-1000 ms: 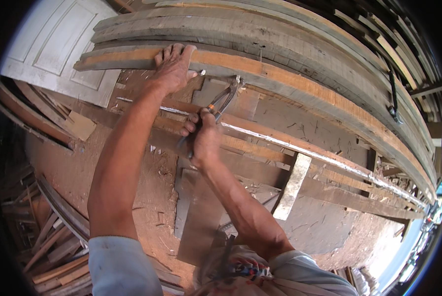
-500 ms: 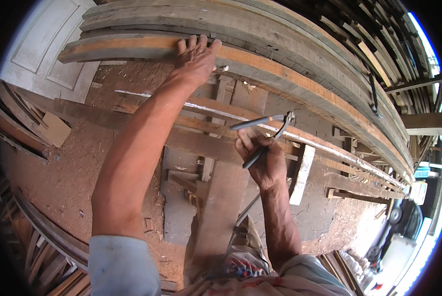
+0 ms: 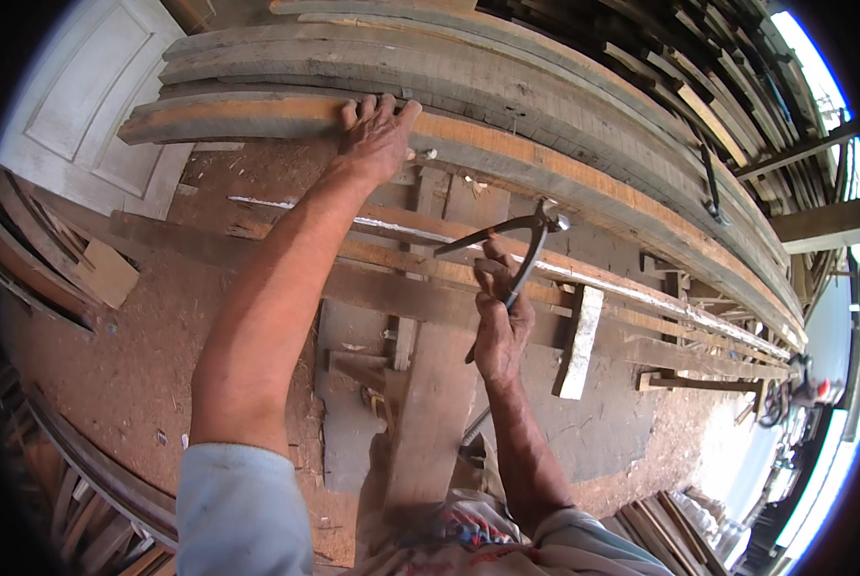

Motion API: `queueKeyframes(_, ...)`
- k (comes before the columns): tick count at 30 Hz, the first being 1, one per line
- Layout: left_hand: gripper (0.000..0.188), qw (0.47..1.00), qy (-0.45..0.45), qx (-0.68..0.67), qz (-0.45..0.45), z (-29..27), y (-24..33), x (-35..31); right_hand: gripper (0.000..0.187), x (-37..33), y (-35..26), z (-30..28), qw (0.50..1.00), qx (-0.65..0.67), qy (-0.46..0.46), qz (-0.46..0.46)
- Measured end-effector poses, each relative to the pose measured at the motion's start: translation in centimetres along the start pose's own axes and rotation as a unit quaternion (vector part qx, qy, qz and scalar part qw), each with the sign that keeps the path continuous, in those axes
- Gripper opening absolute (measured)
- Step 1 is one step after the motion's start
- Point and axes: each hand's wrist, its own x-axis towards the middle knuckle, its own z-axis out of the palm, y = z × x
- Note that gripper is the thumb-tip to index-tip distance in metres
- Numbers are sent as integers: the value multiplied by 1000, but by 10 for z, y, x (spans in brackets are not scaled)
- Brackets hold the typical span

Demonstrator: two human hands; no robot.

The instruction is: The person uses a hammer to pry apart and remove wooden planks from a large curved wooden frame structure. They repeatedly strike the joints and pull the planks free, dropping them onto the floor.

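Observation:
Fingers of my left hand (image 3: pixel 380 139) are curled over the top of the nearest long wooden beam (image 3: pixel 507 143), which has an orange-brown upper face and a grey side. A pair of pincers (image 3: pixel 523 269) with dark handles is in my right hand (image 3: pixel 503 322), to the right of the left forearm. The handles are spread apart. Their metal head is up close to the beam's lower edge; whether it touches the wood or grips anything there I cannot tell. A small pale knob (image 3: pixel 431 154) shows on the beam's side beside my left hand.
Several more grey beams (image 3: pixel 353 58) lie behind the nearest one. Below run narrow boards, one with a white-streaked edge (image 3: pixel 631 300), and a wide plank (image 3: pixel 428 413) stretching toward me. A white panelled door (image 3: pixel 94 106) stands at far left; stacked timber (image 3: pixel 727 106) fills the far right.
My right hand has turned and moved slightly left, bringing the pincers' head up against or near the beam's underside. My left hand keeps its place on the beam. The whole view has shifted slightly.

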Motion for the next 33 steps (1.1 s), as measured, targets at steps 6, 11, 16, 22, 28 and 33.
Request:
queueKeyframes(6, 72, 998, 17, -45, 36, 12, -31, 11, 42, 20, -18, -5, 970, -153, -24, -189)
queueKeyframes(11, 72, 997, -35, -55, 51, 3, -36, 13, 43, 39, -41, 17, 973, 56, -146, -172)
queueKeyframes(16, 74, 986, -130, -88, 48, -20, -34, 23, 50, 36, -20, 43, 936, 294, -170, 91)
queueKeyframes(22, 74, 983, -148, -84, 70, -24, -41, 36, 59, 39, 19, 66, 850, 388, -166, 317)
queueKeyframes(28, 70, 980, -132, -138, 62, -15, -45, 43, 59, 63, 27, 79, 823, 433, -190, 314)
queueKeyframes(33, 73, 981, -136, -120, 68, -20, -42, 41, 63, 71, 31, 77, 820, 445, -187, 307)
